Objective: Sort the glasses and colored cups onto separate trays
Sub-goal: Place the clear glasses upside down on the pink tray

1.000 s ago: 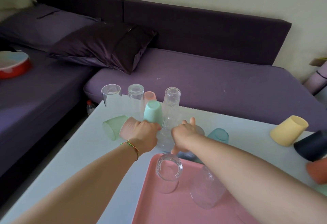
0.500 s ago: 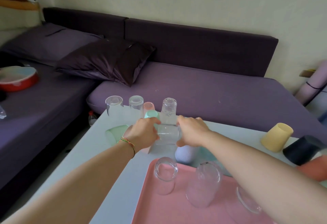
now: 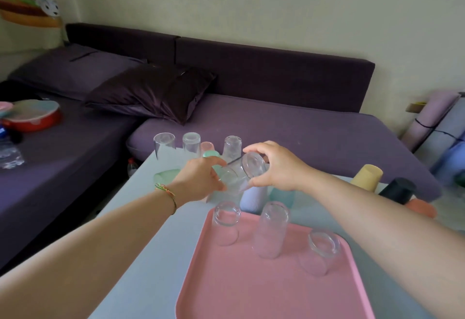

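Head cam: you've got a clear glass tipped on its side in the air. Your left hand is wrapped round one end and your right hand is pinching the other, just past the far edge of the pink tray. The tray carries three glasses upside down, so I'd say you're mid-transfer. Next move: flip it mouth-down and set it on a free bit of tray, clear of the others so nothing clinks.

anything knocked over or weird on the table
Four plastic cups lie tipped over: a pale green cup on the left, and a yellow cup, a black cup and an orange cup on the right. Nothing looks spilled or broken.
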